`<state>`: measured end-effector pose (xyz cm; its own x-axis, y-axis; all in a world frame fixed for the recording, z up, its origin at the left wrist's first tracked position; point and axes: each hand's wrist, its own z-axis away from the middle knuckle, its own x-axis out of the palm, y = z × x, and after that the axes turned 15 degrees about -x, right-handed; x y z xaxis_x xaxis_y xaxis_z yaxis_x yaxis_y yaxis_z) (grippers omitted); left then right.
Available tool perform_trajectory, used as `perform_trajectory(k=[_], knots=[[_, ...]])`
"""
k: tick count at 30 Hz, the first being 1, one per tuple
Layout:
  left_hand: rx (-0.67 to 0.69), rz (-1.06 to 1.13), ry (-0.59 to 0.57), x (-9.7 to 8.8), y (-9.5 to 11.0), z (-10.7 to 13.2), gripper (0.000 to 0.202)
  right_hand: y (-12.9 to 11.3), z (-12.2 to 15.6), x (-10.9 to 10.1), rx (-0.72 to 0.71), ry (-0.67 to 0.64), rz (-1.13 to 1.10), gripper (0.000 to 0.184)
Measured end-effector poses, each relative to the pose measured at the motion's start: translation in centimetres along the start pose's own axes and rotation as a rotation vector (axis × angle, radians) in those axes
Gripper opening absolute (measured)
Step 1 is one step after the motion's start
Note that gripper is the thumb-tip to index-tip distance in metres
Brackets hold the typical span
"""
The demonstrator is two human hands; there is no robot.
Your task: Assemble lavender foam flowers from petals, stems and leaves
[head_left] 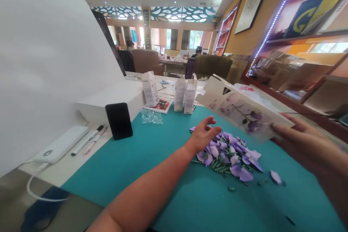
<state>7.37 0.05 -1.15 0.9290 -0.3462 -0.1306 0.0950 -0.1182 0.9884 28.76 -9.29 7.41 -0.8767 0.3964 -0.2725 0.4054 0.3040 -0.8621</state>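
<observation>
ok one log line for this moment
left hand: open, on purple pieces | right hand: holding box, tilted | surface: teal mat

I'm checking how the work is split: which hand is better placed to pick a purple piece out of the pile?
Likely the left hand: it is open at the edge of the pile of purple pieces, while the right hand holds the white box above it.

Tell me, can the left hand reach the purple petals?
Probably yes: the left hand is right at the purple petals, nothing lies between, and the right hand holds the box above them.
</observation>
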Motion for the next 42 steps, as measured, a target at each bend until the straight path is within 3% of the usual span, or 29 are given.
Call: perform_trajectory(k=[2, 5, 7, 9, 14, 17, 24, 27, 32, 38, 42], knots=[[0.039, 0.181, -0.086, 0.2, 0.8, 0.8, 0.051, 1.2, 0.7, 3.1, 0.096, -0.069, -0.245, 0.040], [0.019, 0.481, -0.090, -0.4, 1.3, 1.7, 0.055, 2.1, 1.8, 7.0, 0.156, -0.143, -0.424, 0.045], [-0.024, 0.491, -0.004, -2.0, 1.4, 1.7, 0.055, 2.3, 2.3, 8.3, 0.193, -0.149, -0.459, 0.053], [-0.027, 0.368, 0.146, -4.6, 1.3, 1.2, 0.052, 2.6, 2.6, 8.3, 0.204, -0.115, -0.435, 0.061], [-0.021, 0.240, 0.433, -12.3, 0.6, -1.6, 0.054, 4.2, 3.4, 4.7, 0.213, -0.035, -0.323, 0.061], [-0.063, 0.141, 0.535, -14.6, -1.0, -3.4, 0.050, 5.3, 4.2, 2.4, 0.268, 0.012, -0.282, 0.057], [-0.140, -0.083, 0.613, -13.9, -4.5, -7.6, 0.045, 7.4, 6.2, -1.2, 0.359, 0.206, -0.273, 0.054], [-0.144, -0.163, 0.596, -13.9, -4.9, -9.5, 0.046, 8.8, 6.8, -2.6, 0.344, 0.307, -0.268, 0.056], [-0.142, -0.265, 0.547, -14.8, -4.9, -11.7, 0.053, 10.8, 7.9, -5.4, 0.293, 0.384, -0.204, 0.040], [-0.163, -0.366, 0.469, -15.4, -4.6, -12.8, 0.045, 10.2, 8.5, -7.1, 0.225, 0.349, 0.019, 0.048], [-0.104, -0.495, 0.454, -15.4, -4.5, -12.8, 0.042, 11.2, 9.5, -7.1, 0.102, 0.172, 0.339, 0.049]])
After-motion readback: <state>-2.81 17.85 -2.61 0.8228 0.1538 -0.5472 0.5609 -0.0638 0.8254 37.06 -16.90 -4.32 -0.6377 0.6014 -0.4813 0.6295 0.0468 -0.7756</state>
